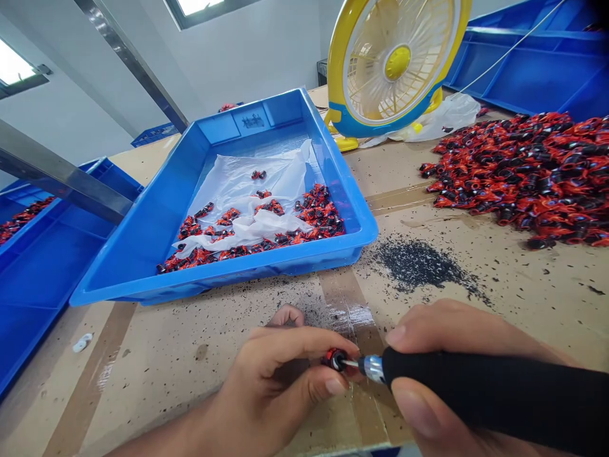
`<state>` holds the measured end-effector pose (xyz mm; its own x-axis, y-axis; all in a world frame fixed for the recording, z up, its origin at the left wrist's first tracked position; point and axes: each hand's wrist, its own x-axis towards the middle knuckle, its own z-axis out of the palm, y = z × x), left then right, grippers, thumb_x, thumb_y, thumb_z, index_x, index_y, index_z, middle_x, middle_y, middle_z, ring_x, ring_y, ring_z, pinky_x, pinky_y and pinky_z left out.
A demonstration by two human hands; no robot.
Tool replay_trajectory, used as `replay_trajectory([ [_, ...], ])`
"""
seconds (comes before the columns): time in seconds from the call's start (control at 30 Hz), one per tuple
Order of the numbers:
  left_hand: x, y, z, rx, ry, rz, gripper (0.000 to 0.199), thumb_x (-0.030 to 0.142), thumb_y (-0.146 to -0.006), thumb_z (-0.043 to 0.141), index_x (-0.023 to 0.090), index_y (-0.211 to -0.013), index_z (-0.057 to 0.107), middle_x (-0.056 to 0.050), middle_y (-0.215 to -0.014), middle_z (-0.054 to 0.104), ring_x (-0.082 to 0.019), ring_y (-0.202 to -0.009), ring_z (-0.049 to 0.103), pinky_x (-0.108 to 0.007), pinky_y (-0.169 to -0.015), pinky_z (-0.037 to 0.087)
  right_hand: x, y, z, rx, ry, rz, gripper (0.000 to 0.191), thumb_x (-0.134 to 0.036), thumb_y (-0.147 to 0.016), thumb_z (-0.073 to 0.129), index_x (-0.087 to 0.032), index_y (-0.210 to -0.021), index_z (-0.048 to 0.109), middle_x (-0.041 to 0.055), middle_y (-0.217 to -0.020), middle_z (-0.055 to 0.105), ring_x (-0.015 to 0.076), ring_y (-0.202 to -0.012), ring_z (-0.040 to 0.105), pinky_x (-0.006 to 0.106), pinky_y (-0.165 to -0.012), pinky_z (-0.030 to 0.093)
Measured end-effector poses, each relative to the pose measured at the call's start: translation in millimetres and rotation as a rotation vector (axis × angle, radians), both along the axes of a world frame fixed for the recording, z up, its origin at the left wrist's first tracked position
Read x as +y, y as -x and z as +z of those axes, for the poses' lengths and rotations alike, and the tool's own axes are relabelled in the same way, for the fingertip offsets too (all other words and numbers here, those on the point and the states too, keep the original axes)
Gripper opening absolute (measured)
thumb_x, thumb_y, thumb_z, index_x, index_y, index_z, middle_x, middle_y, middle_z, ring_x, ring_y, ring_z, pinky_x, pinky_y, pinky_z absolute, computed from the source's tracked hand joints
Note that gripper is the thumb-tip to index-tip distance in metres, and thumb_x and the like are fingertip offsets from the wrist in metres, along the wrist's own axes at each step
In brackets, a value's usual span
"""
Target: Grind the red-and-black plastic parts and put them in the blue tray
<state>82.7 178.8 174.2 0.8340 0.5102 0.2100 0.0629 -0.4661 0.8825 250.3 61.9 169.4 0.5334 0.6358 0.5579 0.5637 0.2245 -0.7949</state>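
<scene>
Between the thumb and fingers of my left hand (280, 374) is a small red and black part (335, 359), its round dark end turned to the right. My right hand (442, 374) is closed round a thick black handheld tool (485, 387) with a silver collar. The tool's thin metal tip meets the round end of the part. Beyond my hands stands a blue tray (223, 289) with similar red and black parts and white sheeting inside. A large heap of such parts (533, 171) lies on the right of the table.
Black shavings (419, 263) are scattered on the brown, taped tabletop (166, 343). A yellow and blue fan (397, 63) stands behind, beside a crumpled plastic bag (442, 117). More blue bins (52, 266) flank the left and back right. Small white pieces (82, 343) lie at left.
</scene>
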Motion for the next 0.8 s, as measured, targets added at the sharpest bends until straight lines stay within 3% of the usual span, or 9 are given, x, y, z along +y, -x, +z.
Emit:
replay_trajectory([
  [0.1, 0.8, 0.3, -0.5, 0.001, 0.035, -0.018, 0.021, 0.038, -0.107, 0.069, 0.022, -0.114, 0.08, 0.001, -0.075, 0.081, -0.012, -0.06, 0.065, -0.029, -0.068, 0.046, -0.5, 1.5, -1.2, 0.005, -0.026, -0.022, 0.005, -0.031, -0.096, 0.071, -0.03, -0.091, 0.072, -0.0073, -0.08, 0.075, 0.0084, -0.071, 0.071, 0.02, -0.072, 0.055],
  [0.23, 0.8, 1.3, -1.4, -0.006, -0.009, -0.001, 0.023, 0.04, -0.106, 0.07, 0.022, -0.111, 0.082, -0.001, -0.074, 0.082, -0.014, -0.061, 0.061, -0.029, -0.061, 0.043, -2.7, -1.1, -0.9, -0.014, 0.002, 0.022, 0.004, -0.031, -0.094, 0.074, -0.03, -0.092, 0.071, -0.0068, -0.076, 0.075, 0.0088, -0.062, 0.072, 0.019, -0.059, 0.055],
  [0.33, 0.2, 0.9, -1.1, 0.002, 0.017, 0.004, 0.02, 0.038, -0.106, 0.071, 0.023, -0.114, 0.082, -0.001, -0.078, 0.084, -0.013, -0.06, 0.066, -0.029, -0.061, 0.044, -3.9, -4.1, -2.8, -0.031, 0.007, 0.015, 0.005, -0.033, -0.094, 0.075, -0.03, -0.096, 0.072, -0.0038, -0.078, 0.076, 0.0124, -0.064, 0.073, 0.021, -0.06, 0.059],
  [0.5, -1.9, -2.0, -0.3, -0.073, 0.004, 0.019, 0.02, 0.041, -0.104, 0.075, 0.023, -0.112, 0.079, 0.001, -0.083, 0.087, -0.013, -0.064, 0.075, -0.033, -0.078, 0.048, 3.6, -5.2, -1.9, 0.054, -0.018, -0.025, 0.028, -0.048, -0.081, 0.089, -0.028, -0.094, 0.075, 0.0033, -0.079, 0.077, 0.0252, -0.071, 0.077, 0.033, -0.056, 0.064],
  [0.67, -2.9, -0.7, -3.4, -0.092, 0.029, 0.012, 0.014, 0.035, -0.102, 0.078, 0.026, -0.113, 0.077, 0.001, -0.09, 0.089, -0.014, -0.064, 0.073, -0.035, -0.082, 0.046, 11.2, -7.6, 2.5, 0.074, -0.034, -0.023, 0.033, -0.055, -0.079, 0.089, -0.028, -0.093, 0.075, 0.0042, -0.08, 0.076, 0.0265, -0.073, 0.077, 0.034, -0.056, 0.064],
  [0.8, -3.8, 1.3, -4.3, -0.079, 0.114, 0.026, 0.014, 0.035, -0.1, 0.08, 0.027, -0.111, 0.077, -0.001, -0.095, 0.09, -0.016, -0.078, 0.075, -0.03, -0.08, 0.053, 2.5, -16.7, -6.8, 0.082, -0.058, -0.039, 0.032, -0.057, -0.083, 0.085, -0.028, -0.093, 0.074, 0.0037, -0.077, 0.073, 0.0247, -0.068, 0.074, 0.034, -0.053, 0.061],
])
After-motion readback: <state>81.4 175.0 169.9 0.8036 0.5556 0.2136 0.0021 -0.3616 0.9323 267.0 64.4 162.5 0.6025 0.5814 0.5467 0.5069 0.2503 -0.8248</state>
